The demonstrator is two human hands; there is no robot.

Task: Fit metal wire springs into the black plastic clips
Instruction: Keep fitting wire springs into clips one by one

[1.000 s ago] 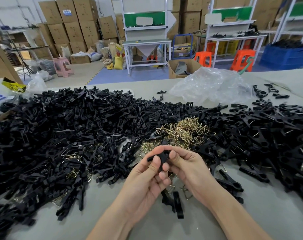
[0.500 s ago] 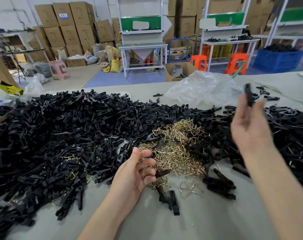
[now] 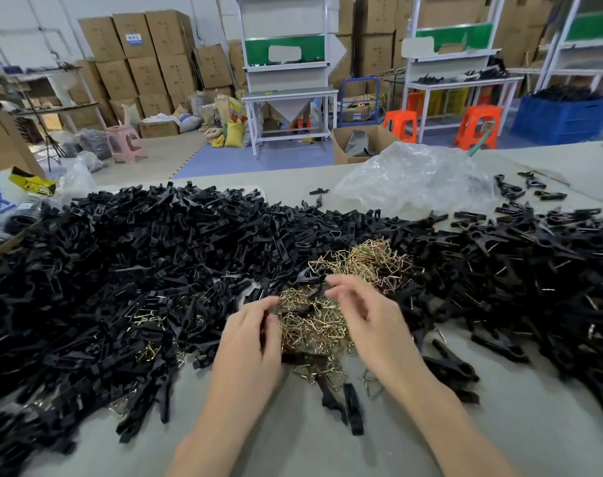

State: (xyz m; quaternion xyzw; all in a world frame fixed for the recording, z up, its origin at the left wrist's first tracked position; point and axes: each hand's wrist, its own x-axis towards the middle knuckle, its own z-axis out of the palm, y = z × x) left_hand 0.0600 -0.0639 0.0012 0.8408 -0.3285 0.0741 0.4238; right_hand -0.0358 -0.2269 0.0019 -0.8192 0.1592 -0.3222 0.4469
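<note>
A heap of brass-coloured wire springs (image 3: 372,263) lies mid-table and spreads toward me. A big pile of black plastic clip parts (image 3: 121,270) fills the left, and another pile of black clips (image 3: 534,270), many showing wire, fills the right. My left hand (image 3: 251,335) rests fingers-down on the near edge of the springs; its thumb and fingertips are hidden, with something dark beneath them. My right hand (image 3: 369,318) hovers over the springs, blurred, its fingers loosely curled and holding nothing. Two loose black clip pieces (image 3: 351,404) lie between my forearms.
A crumpled clear plastic bag (image 3: 413,177) sits at the table's far side. A cardboard box (image 3: 0,142) stands at the far left edge. Bare grey tabletop (image 3: 293,449) shows near me. Beyond the table are workbenches, stools and stacked cartons.
My right hand swung out to the right pile with a black clip, then came back empty to the springs. My left hand dropped from the shared grip onto the spring heap.
</note>
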